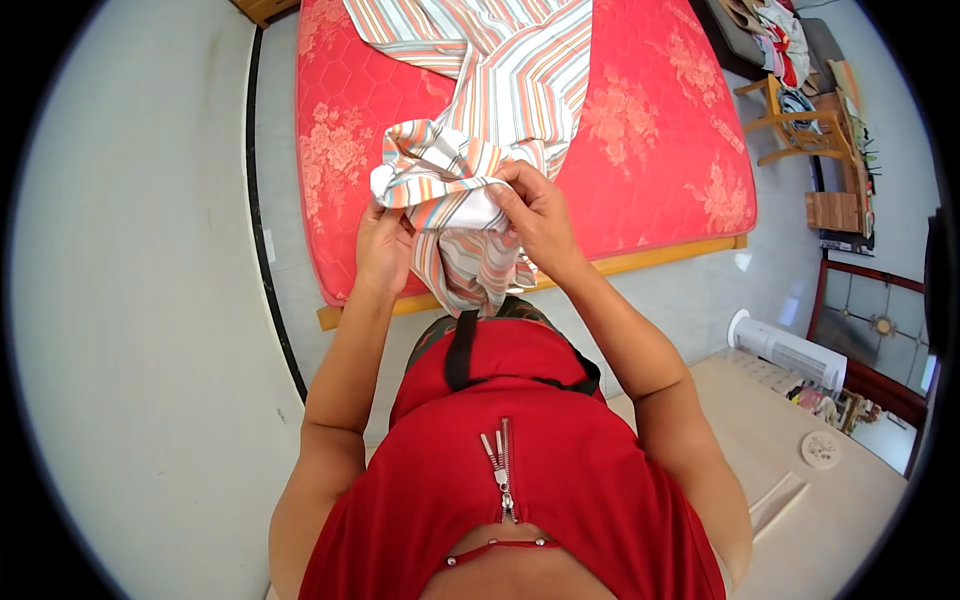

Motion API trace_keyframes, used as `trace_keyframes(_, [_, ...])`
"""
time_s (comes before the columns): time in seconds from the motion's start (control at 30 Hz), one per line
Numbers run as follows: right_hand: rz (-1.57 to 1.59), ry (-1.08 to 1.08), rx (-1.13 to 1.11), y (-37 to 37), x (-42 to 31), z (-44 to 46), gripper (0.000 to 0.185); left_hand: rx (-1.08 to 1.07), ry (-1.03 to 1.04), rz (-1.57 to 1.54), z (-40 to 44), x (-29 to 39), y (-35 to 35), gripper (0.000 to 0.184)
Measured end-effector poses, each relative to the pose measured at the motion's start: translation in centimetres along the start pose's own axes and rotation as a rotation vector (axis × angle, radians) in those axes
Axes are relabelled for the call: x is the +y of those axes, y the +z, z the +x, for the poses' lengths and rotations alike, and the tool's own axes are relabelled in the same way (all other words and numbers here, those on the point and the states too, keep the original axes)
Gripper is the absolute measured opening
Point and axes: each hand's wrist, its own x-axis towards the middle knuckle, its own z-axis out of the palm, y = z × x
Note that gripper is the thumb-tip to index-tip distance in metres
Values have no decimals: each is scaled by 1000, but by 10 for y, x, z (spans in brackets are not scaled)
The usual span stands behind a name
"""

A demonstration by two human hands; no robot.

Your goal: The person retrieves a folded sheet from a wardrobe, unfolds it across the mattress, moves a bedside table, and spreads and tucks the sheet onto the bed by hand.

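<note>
A striped cloth [520,95] in white, orange, grey and blue lies across the red mattress, and its near end is lifted at the bed's front edge. At the left side of that bunched, open-looking end, my left hand [385,245] has its fingers closed on the fabric. My right hand [535,210] pinches the folded edge on the other side, thumb on top. Below both hands a loose part of the cloth hangs down in front of my body. Whether the cloth is a cover or a garment cannot be made out.
The red flowered mattress [650,190] rests on a wooden bed frame [640,262]. A wall [130,300] runs along the left. To the right stand a wooden chair [800,135] with things on it, a white tower fan [790,350] and a pale table [720,420].
</note>
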Motion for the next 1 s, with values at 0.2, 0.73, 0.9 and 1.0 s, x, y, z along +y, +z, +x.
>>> trace_keyframes(0.2, [-125, -205, -228, 34, 0, -26, 17, 56, -135, -179, -9, 1, 1, 27])
trace_keyframes(0.73, [-393, 253, 281, -7, 94, 6, 42, 112, -262, -284, -22, -10, -15, 38])
trace_keyframes(0.9, [-84, -23, 583, -78, 128, 41, 28, 137, -78, -133, -22, 12, -34, 29])
trace_keyframes(1.0, [175, -82, 582, -111, 49, 32, 23, 73, 13, 108, -26, 36, -36, 19])
